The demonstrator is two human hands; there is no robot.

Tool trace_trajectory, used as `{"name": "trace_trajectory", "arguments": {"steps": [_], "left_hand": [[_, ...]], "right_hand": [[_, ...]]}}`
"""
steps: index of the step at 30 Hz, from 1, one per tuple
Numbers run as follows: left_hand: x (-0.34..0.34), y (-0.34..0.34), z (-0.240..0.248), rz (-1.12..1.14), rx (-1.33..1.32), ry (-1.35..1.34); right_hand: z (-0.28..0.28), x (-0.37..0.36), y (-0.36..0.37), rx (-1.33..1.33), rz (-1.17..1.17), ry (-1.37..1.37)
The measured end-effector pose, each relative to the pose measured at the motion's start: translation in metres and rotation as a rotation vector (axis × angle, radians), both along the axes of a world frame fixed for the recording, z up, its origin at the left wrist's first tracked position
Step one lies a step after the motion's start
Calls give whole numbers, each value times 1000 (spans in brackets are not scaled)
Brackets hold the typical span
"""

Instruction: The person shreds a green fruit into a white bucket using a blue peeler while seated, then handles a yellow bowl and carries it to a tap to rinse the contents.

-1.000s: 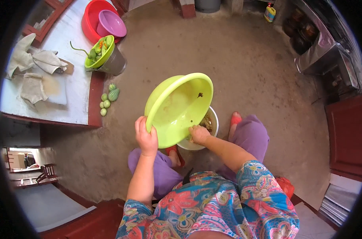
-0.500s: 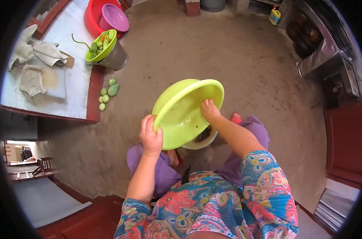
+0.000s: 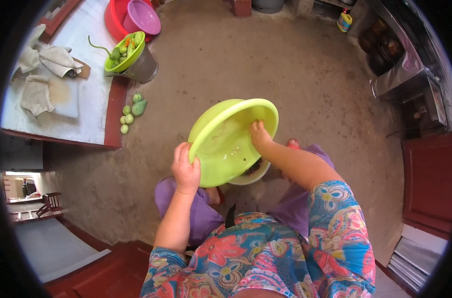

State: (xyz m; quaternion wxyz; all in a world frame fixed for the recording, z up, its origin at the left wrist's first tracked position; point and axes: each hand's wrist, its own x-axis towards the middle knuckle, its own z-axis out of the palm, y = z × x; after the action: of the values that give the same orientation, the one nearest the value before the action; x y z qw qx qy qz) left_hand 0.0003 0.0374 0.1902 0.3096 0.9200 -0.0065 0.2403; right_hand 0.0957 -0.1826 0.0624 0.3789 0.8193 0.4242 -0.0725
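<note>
A large lime-green plastic basin [image 3: 212, 156] is tilted on its side in front of me, its opening turned toward me. My left hand [image 3: 186, 170] grips its rim at the left, fingers outside and thumb along the edge. Inside the basin, my right hand [image 3: 260, 136] rests against the right inner wall with its fingers stretched out. A few wet spots and a small dark bit [image 3: 244, 160] cling to the inner surface. Beneath the basin sits a pale bowl [image 3: 247, 182], partly hidden, with dark pieces [image 3: 256, 167] in it that I cannot make out.
Several green round fruits [image 3: 129, 118] lie on the floor beside the white-topped counter [image 3: 93, 111]. A grey bucket [image 3: 145, 68] holds a green bowl of vegetables [image 3: 124, 54]. Red [image 3: 115, 22] and purple [image 3: 145, 17] basins stand behind. A yellow bottle [image 3: 344, 22] is at the far right.
My right hand has shifted slightly up the inner wall, its fingers straighter than before. The basin is still tilted, and my left hand keeps its grip on the rim.
</note>
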Motion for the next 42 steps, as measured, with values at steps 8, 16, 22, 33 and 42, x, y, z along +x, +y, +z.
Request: {"name": "trace_trajectory", "arguments": {"steps": [8,16,22,33,42], "left_hand": [[7,3,-4,41,-50,-37],[7,15,-8,56,-55,-23],[7,8,-5,61,-43,-44],[10,23,1,122,-16,-61],[3,7,7,67,-107,-119]], "right_hand": [[-13,-10,1,165,-317,88],[0,-2,11,429,-110,-123],[-10,-3,18,187,-332,93],[-1,-43,22,710,-671,634],[3,0,32,654,-521,79]]}}
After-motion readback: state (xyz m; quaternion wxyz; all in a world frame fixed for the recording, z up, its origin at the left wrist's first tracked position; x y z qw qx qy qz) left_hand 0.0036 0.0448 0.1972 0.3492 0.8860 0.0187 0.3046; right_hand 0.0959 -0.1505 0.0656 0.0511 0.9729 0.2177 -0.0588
